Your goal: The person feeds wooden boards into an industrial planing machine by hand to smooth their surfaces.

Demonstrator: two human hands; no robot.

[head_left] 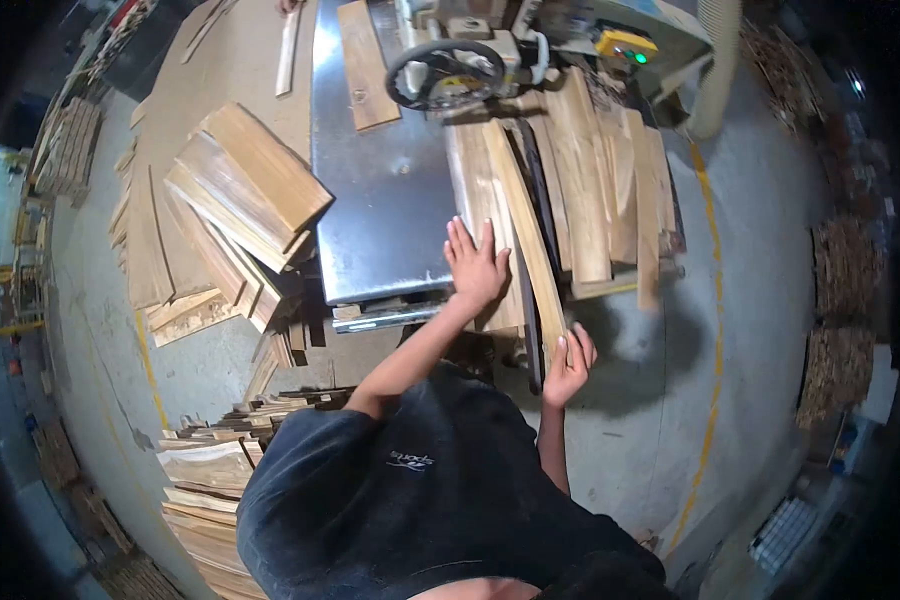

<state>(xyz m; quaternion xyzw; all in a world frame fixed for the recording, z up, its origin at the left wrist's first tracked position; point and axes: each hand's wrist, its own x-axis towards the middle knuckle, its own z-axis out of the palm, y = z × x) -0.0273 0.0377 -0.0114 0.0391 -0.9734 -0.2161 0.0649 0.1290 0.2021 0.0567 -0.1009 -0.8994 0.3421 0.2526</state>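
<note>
Left hand (478, 268) lies flat, fingers splayed, atop wide pale-brown wooden board (501, 312); right hand (570, 366) pinches near end of long, narrow, yellowish wooden strip (526, 220).

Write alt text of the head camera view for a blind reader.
A person's left hand rests on a board beside a metal tabletop; the right hand touches the near end of a wooden strip. Stacked boards lie to the left, a black wheel beyond.
</note>
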